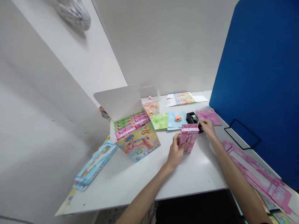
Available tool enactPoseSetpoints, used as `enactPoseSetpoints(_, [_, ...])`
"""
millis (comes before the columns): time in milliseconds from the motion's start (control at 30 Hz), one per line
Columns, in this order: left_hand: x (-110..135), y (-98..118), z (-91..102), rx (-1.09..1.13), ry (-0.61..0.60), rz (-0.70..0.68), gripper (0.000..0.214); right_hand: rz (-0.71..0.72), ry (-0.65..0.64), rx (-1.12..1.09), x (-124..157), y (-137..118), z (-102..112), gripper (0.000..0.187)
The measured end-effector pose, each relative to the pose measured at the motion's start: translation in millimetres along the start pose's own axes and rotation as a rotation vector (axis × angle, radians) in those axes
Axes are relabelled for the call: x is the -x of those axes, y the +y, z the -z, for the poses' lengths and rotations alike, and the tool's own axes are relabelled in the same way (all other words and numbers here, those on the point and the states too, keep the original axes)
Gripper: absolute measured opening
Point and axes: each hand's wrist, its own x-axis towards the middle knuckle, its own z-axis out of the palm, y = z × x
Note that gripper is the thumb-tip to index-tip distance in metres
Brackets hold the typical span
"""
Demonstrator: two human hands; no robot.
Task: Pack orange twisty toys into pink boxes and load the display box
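Note:
My left hand (175, 152) is closed round a small pink carton (188, 137) that stands upright on the white table (130, 183). My right hand (207, 128) reaches past the carton's top right corner to a black tape dispenser (192, 118), fingers curled on its near end. Beyond the carton lie a green sheet (160, 121), a blue sheet (177, 120) with a small orange toy (178, 118) on it, and a pink sheet (208, 116).
An open display box (134, 132) packed with small pink and green cartons stands left of my hands. Flat blue cartons (94, 166) lie at the left edge, flat pink cartons (254, 172) at the right. A blue partition (261, 81) walls the right side. A clear tub (151, 101) and leaflets (184, 98) sit at the back.

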Motion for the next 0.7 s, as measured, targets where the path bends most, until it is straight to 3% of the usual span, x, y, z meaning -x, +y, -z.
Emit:
enactPoseSetpoints(400, [-0.7,1.9,0.3,-0.007,-0.009,-0.012,0.048,0.046,0.078,0.014,-2.0,15.4,-0.6,0.023])
enactPoseSetpoints(700, [-1.4,0.5,1.0,0.024,-0.012,-0.009,0.049,0.075,0.054,-0.023,6.2,11.5,6.4,0.027])
